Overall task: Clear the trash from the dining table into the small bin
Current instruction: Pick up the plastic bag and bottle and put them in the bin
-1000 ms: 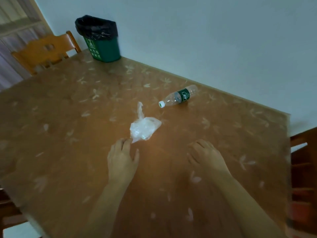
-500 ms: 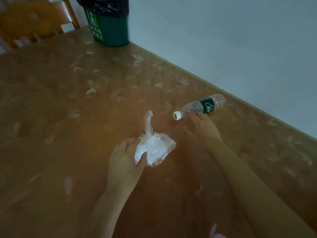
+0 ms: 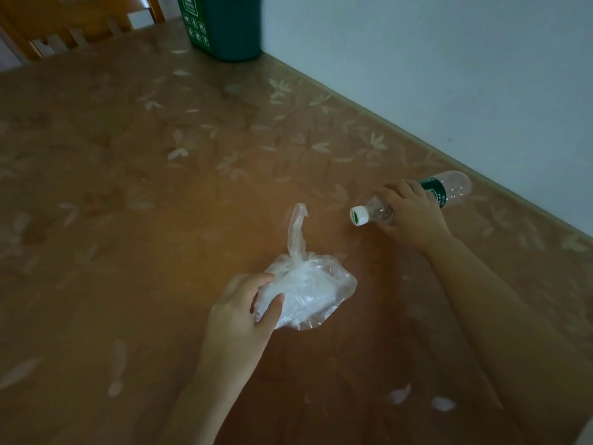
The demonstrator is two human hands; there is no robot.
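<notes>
A crumpled clear plastic bag lies on the brown table, its twisted tail sticking up. My left hand grips the bag's near left side, thumb and fingers pressed into it. A clear plastic bottle with a green label and white cap lies on its side near the wall. My right hand is wrapped over the bottle's middle. The small green bin stands at the table's far corner by the wall, its top cut off by the frame.
A wooden chair stands behind the table's far left edge. The pale wall runs along the table's right side. The tablecloth has a pale leaf pattern.
Both hands have moved forward from resting on the table. The left hand has closed on the bag, and the right hand has reached the bottle and wrapped over it. The view has tilted down.
</notes>
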